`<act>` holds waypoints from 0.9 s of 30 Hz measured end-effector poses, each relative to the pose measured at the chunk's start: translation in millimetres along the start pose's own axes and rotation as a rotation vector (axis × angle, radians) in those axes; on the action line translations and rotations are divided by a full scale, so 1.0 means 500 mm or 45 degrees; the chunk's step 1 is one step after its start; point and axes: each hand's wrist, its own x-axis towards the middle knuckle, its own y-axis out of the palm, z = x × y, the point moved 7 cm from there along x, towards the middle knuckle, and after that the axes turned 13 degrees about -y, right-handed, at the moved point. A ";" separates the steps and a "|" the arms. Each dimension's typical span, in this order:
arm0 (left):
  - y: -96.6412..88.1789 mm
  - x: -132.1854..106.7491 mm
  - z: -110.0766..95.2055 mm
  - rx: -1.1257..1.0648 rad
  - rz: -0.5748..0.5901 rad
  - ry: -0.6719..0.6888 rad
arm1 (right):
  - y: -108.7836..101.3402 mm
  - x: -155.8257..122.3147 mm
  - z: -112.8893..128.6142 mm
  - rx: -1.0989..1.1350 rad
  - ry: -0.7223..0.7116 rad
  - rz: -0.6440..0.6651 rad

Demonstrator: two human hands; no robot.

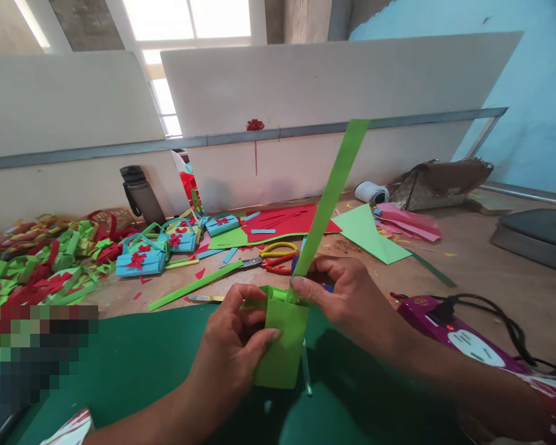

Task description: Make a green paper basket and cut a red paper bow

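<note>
My left hand (241, 337) is closed around the left side of a small green paper box (285, 346), thumb on its front face and fingers behind the upper edge. In my right hand (338, 290) a long green paper strip (336, 191) is pinched between thumb and fingers. The strip rises and leans to the right, its lower end at the box's top right corner. Whether that end is stuck to the box I cannot tell. A thin clear stick (307, 368) lies beside the box on the dark green mat (157, 346).
Behind my hands are scissors (273, 256), a loose green strip (197, 284), and red paper (287, 222). Blue paper bags (141, 259) and heaped paper pieces (37, 259) lie left, near a bottle (141, 191). A purple power strip (454, 327) lies near my right forearm.
</note>
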 end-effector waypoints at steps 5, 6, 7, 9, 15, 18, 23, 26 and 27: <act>0.006 0.003 0.012 -0.101 0.042 0.007 | 0.005 -0.005 0.001 -0.005 -0.019 -0.033; 0.006 0.004 0.015 -0.093 0.026 0.002 | 0.006 -0.005 0.002 -0.005 -0.025 -0.031; 0.005 0.005 0.019 -0.086 0.009 -0.006 | 0.007 -0.006 0.002 -0.004 -0.028 -0.030; 0.004 0.006 0.023 -0.081 -0.007 -0.019 | 0.008 -0.005 0.003 -0.009 -0.031 -0.027; 0.009 0.007 0.028 -0.070 0.035 0.015 | 0.013 -0.006 0.001 0.012 -0.038 -0.002; 0.010 0.006 0.033 -0.054 0.033 0.002 | 0.015 -0.006 0.003 0.022 -0.046 0.000; 0.014 0.005 0.030 0.005 0.039 0.019 | 0.015 -0.003 0.007 -0.018 -0.047 -0.002; 0.017 0.003 0.020 0.090 0.033 0.076 | 0.015 -0.002 0.009 -0.022 -0.050 -0.011; 0.019 0.003 0.017 0.112 0.033 0.092 | 0.015 -0.003 0.009 -0.017 -0.050 -0.014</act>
